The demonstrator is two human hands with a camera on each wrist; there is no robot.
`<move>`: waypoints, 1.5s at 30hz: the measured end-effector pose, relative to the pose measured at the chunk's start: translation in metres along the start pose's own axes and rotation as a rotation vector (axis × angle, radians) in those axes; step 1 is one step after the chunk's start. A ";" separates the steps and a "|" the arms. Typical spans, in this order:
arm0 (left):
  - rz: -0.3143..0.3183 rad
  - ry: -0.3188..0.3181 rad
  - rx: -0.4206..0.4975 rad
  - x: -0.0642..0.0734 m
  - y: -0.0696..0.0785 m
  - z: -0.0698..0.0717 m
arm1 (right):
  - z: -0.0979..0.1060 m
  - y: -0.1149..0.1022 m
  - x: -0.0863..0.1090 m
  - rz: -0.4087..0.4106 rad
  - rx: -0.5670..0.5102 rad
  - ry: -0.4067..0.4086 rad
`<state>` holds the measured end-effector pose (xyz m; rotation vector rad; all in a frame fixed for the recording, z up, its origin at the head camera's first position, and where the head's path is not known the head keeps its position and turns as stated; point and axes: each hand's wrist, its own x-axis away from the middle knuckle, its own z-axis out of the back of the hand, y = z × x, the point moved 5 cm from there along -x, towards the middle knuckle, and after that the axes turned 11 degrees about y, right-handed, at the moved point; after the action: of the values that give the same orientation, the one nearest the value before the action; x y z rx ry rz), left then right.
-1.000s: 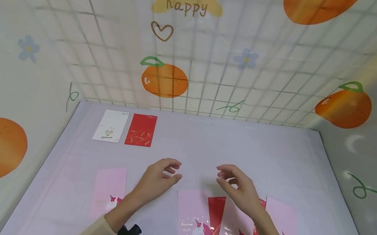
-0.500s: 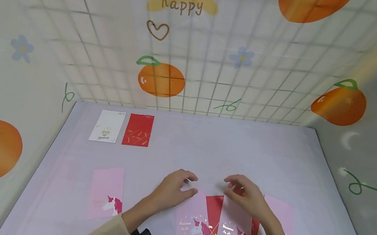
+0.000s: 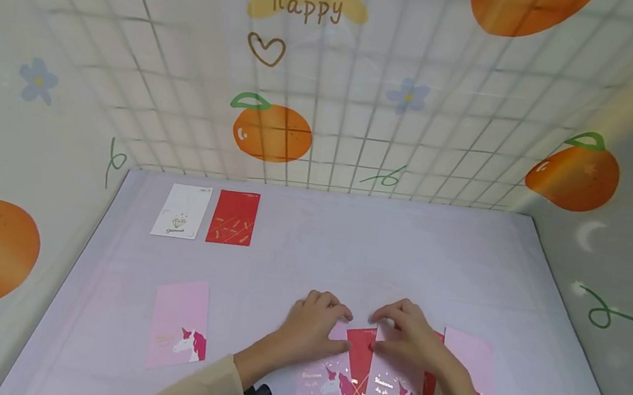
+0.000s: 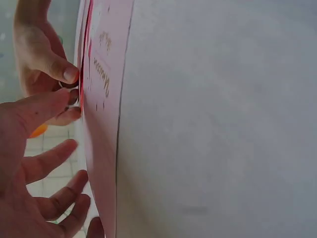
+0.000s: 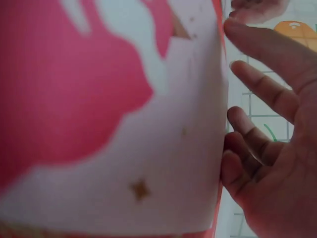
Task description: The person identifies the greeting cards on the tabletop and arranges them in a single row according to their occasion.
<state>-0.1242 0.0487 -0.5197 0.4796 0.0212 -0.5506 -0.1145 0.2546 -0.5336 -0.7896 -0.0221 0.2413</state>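
A pale tabletop (image 3: 310, 238) — bearing pink unicorn cards (image 3: 387, 381), red cards (image 3: 360, 363), a white card (image 3: 181, 210).

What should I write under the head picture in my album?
Left hand and right hand over pink unicorn cards, red card between.

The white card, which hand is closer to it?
Left. The left hand is below and right of the white card in the head view; the right hand is farther right.
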 end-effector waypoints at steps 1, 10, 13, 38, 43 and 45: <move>-0.003 -0.011 -0.028 0.000 0.002 -0.001 | -0.001 0.000 0.000 0.005 0.018 0.000; -0.021 -0.058 -0.138 0.001 0.005 -0.002 | -0.003 -0.004 0.000 0.037 0.079 0.012; -0.011 -0.076 -0.135 0.003 0.002 0.001 | -0.002 -0.005 0.001 0.030 0.083 0.008; -0.012 -0.060 0.155 -0.004 0.004 0.002 | 0.000 -0.014 -0.001 0.183 0.015 -0.029; 0.055 -0.112 0.366 -0.003 0.001 -0.004 | -0.001 -0.008 0.000 0.093 0.007 -0.051; 0.078 -0.119 0.432 -0.002 -0.002 -0.005 | -0.001 -0.007 0.000 0.071 0.002 -0.055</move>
<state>-0.1264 0.0509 -0.5246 0.8631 -0.2340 -0.5062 -0.1126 0.2496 -0.5291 -0.7824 -0.0462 0.3304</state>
